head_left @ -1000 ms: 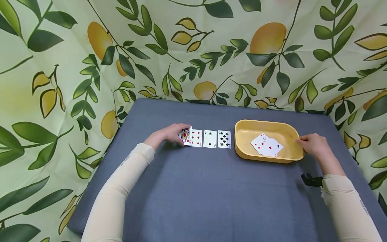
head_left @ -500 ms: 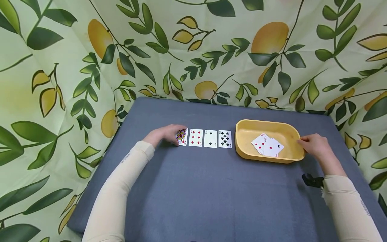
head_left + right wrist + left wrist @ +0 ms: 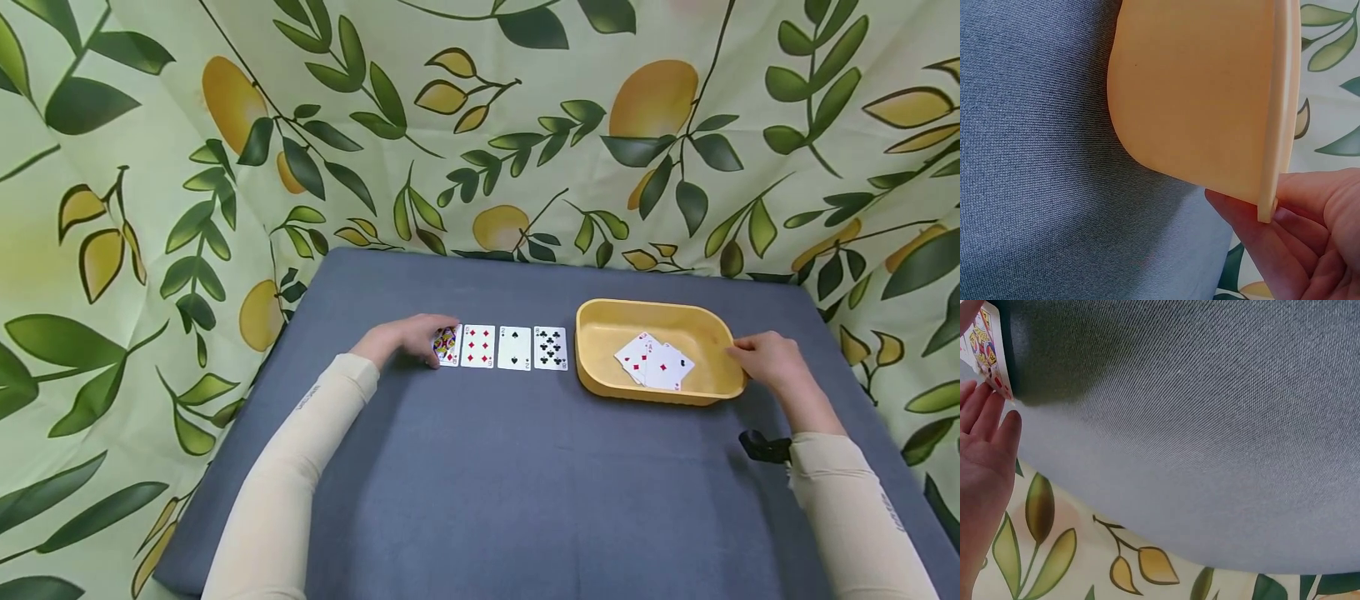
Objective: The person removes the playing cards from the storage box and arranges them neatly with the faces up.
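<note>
My left hand (image 3: 414, 336) pinches a face card of diamonds (image 3: 447, 346) by its edges, thumb at the far side and fingertips at the near side. In the left wrist view that card (image 3: 988, 350) stands between thumb and fingers, partly cut off by the frame. Right of it lie a six of diamonds (image 3: 478, 346), a two of spades (image 3: 514, 347) and a clubs card (image 3: 551, 348), face up in a row. My right hand (image 3: 772, 362) grips the right rim of a yellow tray (image 3: 630, 393), thumb and fingers on either side of the rim.
Overlapping playing cards (image 3: 654, 363), with red diamonds showing, lie inside the tray. A black strap-like piece (image 3: 765, 447) sticks out by the right wrist. The grey table (image 3: 547, 492) ends at a leaf-patterned cloth (image 3: 450, 167) at the back.
The face card has shifted left with my left hand, from overlapping the six of diamonds to lying beside it. My right hand keeps its grip on the tray. The head view has moved slightly.
</note>
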The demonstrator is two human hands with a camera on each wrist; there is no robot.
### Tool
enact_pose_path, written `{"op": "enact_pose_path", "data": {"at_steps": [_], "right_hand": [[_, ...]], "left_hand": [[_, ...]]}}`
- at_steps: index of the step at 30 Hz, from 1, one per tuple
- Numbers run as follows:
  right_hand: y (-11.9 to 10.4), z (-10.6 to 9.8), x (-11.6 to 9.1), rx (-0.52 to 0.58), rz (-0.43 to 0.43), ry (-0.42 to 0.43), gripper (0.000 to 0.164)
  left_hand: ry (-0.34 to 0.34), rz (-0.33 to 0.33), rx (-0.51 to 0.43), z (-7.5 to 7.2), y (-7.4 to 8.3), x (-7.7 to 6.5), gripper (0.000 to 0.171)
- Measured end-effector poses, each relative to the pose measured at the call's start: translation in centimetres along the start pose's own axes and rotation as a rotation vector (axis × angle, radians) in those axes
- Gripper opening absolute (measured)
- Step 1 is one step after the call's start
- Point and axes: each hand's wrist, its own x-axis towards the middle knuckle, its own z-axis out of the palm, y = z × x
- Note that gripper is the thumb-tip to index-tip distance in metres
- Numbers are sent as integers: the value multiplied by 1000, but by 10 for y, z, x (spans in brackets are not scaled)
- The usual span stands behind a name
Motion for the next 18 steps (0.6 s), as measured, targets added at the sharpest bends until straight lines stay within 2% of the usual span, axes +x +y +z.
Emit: {"op": "enact_pose_path", "data": {"at_steps": [5,13,18], "right_hand": [[-2,-1,2,10,2,-11,45],[-7,-1,6,31,-8,0,41],[1,-1,1,32,13,2,41]], "left_hand": [[19,23,1,2,-2,-3,83],[94,66,-29,7,-4,-11,82],[176,114,-83,14,-4,-7,81]]}}
